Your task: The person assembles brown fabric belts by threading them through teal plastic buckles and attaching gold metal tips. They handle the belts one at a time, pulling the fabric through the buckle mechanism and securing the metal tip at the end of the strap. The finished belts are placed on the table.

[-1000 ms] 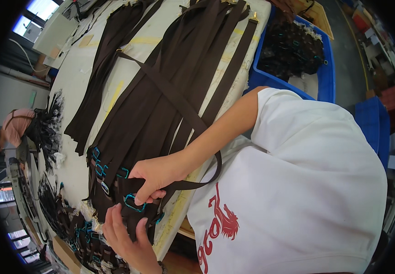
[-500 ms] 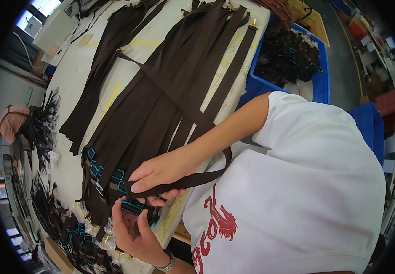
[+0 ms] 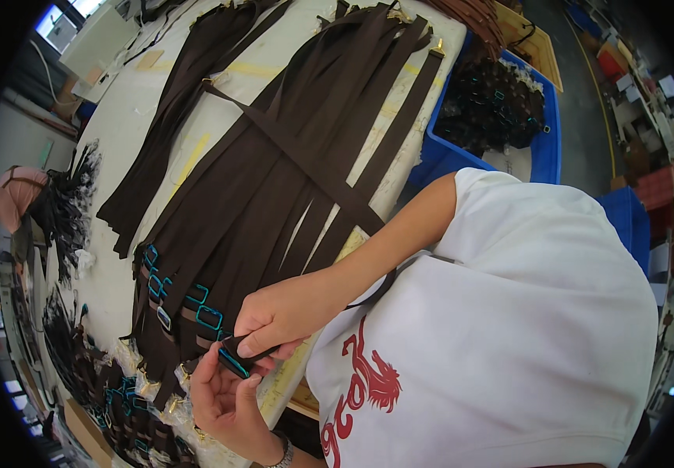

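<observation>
My left hand [image 3: 228, 402], with a metal band at its wrist, comes from the lower edge and pinches a teal-edged buckle [image 3: 232, 363] between thumb and fingers. Just above it, my right hand [image 3: 274, 318] is closed on a dark brown strap [image 3: 298, 156], its end against the buckle. Whether the end passes through the buckle cannot be made out. From the far table the strap runs diagonally, under my right forearm, and loops back to the hand. Beneath both hands lies a thick fan of brown straps [image 3: 251, 203], with several teal-edged buckles [image 3: 209, 316] at the near ends.
A second strap bundle [image 3: 169, 132] lies at the left on the pale table [image 3: 111, 125]. More straps with buckles and plastic-wrapped fittings [image 3: 130, 398] hang at the lower left. Blue crates [image 3: 557, 148] stand at the right. Another person [image 3: 21, 195] is at the far left.
My right hand has drawn the strap's end down to the buckle, and the loop hanging near my shirt has shifted. The buckle has tilted in my left hand.
</observation>
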Tool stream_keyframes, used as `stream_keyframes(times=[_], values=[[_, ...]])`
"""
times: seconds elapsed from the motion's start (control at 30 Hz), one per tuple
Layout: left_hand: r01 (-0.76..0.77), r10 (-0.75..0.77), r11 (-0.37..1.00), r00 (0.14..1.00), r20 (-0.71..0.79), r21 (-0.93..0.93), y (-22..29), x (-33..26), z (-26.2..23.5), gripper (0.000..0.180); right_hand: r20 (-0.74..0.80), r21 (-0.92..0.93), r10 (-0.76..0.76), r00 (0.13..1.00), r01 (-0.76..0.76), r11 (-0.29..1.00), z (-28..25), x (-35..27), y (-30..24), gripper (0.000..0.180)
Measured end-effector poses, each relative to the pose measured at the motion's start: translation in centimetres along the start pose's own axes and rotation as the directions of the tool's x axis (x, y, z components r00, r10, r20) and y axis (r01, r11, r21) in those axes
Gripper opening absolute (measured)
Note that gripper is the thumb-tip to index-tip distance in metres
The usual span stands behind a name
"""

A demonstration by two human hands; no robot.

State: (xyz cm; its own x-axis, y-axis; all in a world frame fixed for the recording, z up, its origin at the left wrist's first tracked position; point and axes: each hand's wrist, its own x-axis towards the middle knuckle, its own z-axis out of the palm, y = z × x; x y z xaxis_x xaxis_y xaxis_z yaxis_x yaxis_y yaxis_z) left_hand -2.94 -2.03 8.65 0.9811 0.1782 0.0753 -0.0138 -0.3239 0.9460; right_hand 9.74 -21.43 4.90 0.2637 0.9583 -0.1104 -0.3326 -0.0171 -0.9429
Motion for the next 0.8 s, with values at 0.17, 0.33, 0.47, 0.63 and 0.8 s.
stream_keyframes(times=[0.17,0.33,0.47,0.63,0.8], values=[[-0.038,0.031,0.997,0.995,0.099,0.071,-0.2,-1.5,-0.2,0.057,0.003,-0.093,0.038,0.999,-0.038,0.995,0.9,-1.3,0.1,0.04],[-0.031,0.031,0.997,0.999,0.01,0.066,-0.2,-2.6,1.6,0.059,-0.069,0.023,0.028,0.997,-0.026,0.999,2.2,-2.9,0.2,0.038],[-0.012,0.01,0.996,1.0,0.019,0.087,0.6,-3.7,1.8,0.059,-0.036,0.003,-0.039,0.999,0.04,0.999,2.6,-3.5,0.1,0.038],[-0.136,0.105,0.96,0.985,0.137,0.243,0.3,-3.4,1.0,0.06,0.036,0.145,0.112,0.993,-0.116,0.983,2.6,-3.1,1.2,0.035],[-0.023,0.002,0.988,0.99,0.142,0.152,0.1,-3.4,0.6,0.061,0.032,0.143,0.073,0.997,-0.077,0.987,2.8,-2.9,1.7,0.035]])
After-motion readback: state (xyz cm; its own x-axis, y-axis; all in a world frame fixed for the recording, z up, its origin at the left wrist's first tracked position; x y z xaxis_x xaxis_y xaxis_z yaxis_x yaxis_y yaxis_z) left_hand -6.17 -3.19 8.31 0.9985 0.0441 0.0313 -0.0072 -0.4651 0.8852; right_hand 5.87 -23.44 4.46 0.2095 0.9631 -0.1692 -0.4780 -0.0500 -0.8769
